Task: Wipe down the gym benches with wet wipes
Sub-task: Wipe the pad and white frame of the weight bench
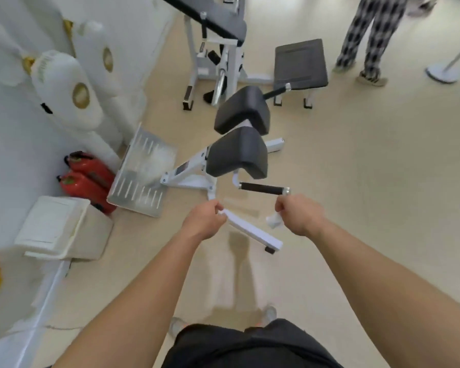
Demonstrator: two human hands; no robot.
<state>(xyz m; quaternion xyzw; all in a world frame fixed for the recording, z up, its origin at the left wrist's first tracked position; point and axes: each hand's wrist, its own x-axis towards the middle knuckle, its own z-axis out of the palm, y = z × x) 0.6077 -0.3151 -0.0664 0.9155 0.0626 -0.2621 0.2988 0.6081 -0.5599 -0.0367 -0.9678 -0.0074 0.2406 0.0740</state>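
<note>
A white-framed back-extension bench stands in front of me with two dark pads, the near pad point(237, 152) and the far pad point(243, 110). A black foam handle point(262, 188) sticks out below the near pad. My right hand point(300, 216) grips a crumpled white wet wipe point(274, 221) just below that handle, without touching the bench. My left hand point(205, 220) hovers level with it, fingers curled; the bench's white floor bar point(252, 232) lies right behind its fingertips, so whether it holds anything is unclear.
A metal foot plate point(141, 171), two red fire extinguishers point(85, 176) and a white lidded bin point(64, 227) line the left wall below white punching dummies point(64, 86). Further back stand a flat dark seat pad point(300, 62), a black bench point(210, 19) and a person in checked trousers point(369, 35).
</note>
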